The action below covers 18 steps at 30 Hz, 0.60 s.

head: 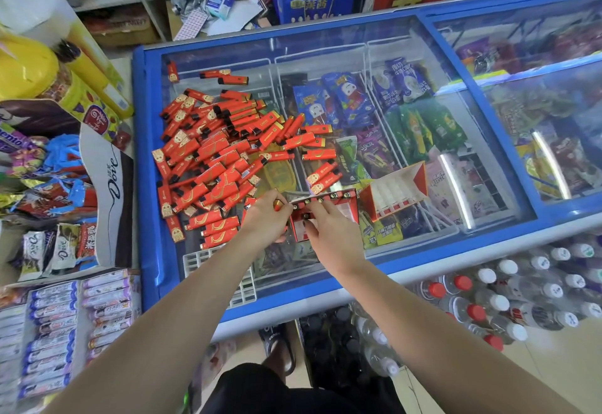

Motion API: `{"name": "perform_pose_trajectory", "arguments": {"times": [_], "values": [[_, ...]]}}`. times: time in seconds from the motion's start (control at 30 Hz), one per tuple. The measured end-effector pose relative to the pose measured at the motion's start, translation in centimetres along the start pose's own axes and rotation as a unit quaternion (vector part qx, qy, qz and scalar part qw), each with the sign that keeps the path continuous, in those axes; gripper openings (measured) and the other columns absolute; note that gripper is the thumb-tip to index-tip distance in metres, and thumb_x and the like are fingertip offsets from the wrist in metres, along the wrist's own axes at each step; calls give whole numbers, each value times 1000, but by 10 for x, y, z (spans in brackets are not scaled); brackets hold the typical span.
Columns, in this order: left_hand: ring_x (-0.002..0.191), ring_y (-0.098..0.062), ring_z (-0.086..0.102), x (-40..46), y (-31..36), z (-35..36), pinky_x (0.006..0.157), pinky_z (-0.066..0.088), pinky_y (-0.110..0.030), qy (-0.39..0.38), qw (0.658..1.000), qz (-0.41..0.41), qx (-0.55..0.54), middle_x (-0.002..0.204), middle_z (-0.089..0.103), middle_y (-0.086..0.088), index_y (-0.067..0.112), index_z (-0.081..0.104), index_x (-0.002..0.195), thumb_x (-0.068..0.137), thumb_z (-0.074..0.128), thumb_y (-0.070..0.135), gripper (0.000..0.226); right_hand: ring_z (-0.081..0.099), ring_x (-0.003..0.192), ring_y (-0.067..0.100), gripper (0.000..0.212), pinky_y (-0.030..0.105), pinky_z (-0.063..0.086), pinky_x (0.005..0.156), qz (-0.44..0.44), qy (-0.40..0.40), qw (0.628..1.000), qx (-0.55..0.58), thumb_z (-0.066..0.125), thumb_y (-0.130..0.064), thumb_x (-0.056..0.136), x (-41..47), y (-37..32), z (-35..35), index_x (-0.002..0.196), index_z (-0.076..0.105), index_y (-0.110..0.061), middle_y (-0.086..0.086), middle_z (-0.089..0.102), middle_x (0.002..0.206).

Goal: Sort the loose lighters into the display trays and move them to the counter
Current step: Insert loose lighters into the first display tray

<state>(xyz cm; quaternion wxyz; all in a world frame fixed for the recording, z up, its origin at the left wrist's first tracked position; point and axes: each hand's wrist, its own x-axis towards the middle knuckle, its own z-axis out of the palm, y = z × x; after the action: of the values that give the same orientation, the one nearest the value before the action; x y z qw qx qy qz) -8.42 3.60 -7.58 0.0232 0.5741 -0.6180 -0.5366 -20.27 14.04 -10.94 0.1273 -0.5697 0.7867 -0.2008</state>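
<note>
1. I see a heap of loose red lighters (215,153) lying on the glass lid of a blue chest freezer (143,166), spread over its left half, with a few strays toward the far edge.
2. My left hand (267,218) is at the near edge of the heap; its fingers are curled round one red lighter (278,205), pinching it just beside the tray.
3. My right hand (329,231) lies on the near display tray (350,210); its fingers bend down onto the tray's top, though I cannot tell whether they clamp it or merely rest there.
4. In that tray a row of lighters (321,199) stands upright along the far edge, dark tops showing, and one more sits in the next row, by my right fingertips.
5. A second display tray (395,190), red outside and white inside, sits tilted just to the right of the first, its slots showing no lighters.
6. Through the glass I see wrapped ice creams (332,97) in wire baskets.
7. Bottled water (508,293) is stacked on the floor to the right of the freezer.
</note>
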Motion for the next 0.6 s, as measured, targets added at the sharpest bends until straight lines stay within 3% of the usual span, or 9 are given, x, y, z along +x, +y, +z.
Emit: {"name": "perform_pose_trajectory", "arguments": {"times": [0.13,0.23,0.33,0.47,0.53,0.6], "values": [[60,-17,58,-1,1,-1,60,63,-31,4,1000,-2,-1,73,60,-7,17,59,103,104,57,26,9,52,49,23,8,26,31,38,-15,33,999,-15,55,-16,96,0,-2,-2,104,58,-16,0,58,83],[64,-16,64,-5,4,-3,72,66,-40,11,1000,4,-4,79,62,-5,16,62,108,104,56,28,15,49,47,21,19,27,34,34,-37,33,998,-43,67,-11,93,-1,0,1,108,59,-19,0,59,93],[60,-12,65,-7,11,-5,74,66,-43,29,999,20,-15,80,60,-4,12,63,113,105,50,25,20,49,46,21,19,27,34,34,-50,52,996,-51,67,-9,93,-2,2,3,109,60,-17,1,59,98],[80,-24,75,-9,21,-11,76,64,-46,42,998,27,-47,91,70,-7,20,62,114,106,43,25,21,44,45,20,11,26,31,34,-70,70,995,-32,62,-6,95,-5,2,2,101,59,-15,1,57,91],[91,-31,74,-10,23,-13,76,63,-49,46,996,47,-55,93,73,-4,24,64,109,105,46,26,18,50,52,16,9,30,40,38,-22,48,998,20,56,-10,98,-6,3,2,103,59,-17,-3,60,93],[92,-32,73,-10,24,-17,85,61,-53,52,994,62,-70,95,73,-2,26,67,103,103,52,28,15,55,57,13,14,32,45,47,109,4,975,194,51,-13,98,-7,-2,-5,104,59,-23,-2,66,90]]}}
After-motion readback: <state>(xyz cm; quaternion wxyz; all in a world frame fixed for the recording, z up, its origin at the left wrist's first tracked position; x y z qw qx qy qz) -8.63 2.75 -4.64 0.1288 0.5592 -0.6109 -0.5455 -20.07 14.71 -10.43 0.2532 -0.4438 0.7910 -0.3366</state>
